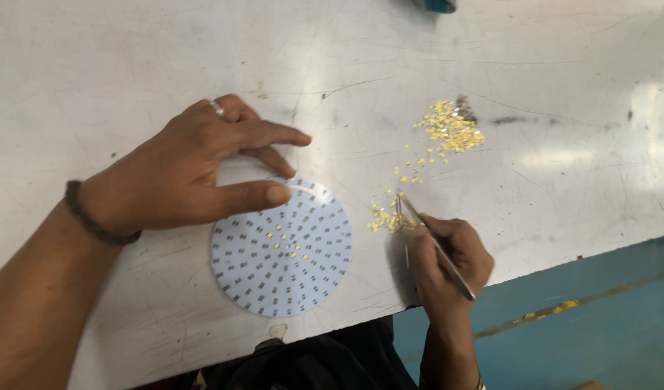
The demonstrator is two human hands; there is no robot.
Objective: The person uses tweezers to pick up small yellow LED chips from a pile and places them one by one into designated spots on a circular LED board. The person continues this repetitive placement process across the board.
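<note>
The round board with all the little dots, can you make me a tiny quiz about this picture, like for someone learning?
1. True or false: the left hand rests on the edge of the round white board.
2. What does the right hand hold? A) a spoon B) metal tweezers C) a brush
3. Fill in: the tweezer tips point into a scatter of small ______ chips on the white table.

Key
1. True; the thumb lies on the board's upper rim.
2. B
3. Yellow; a bigger heap lies farther up the table, and a few yellow chips sit near the board's centre.
</note>
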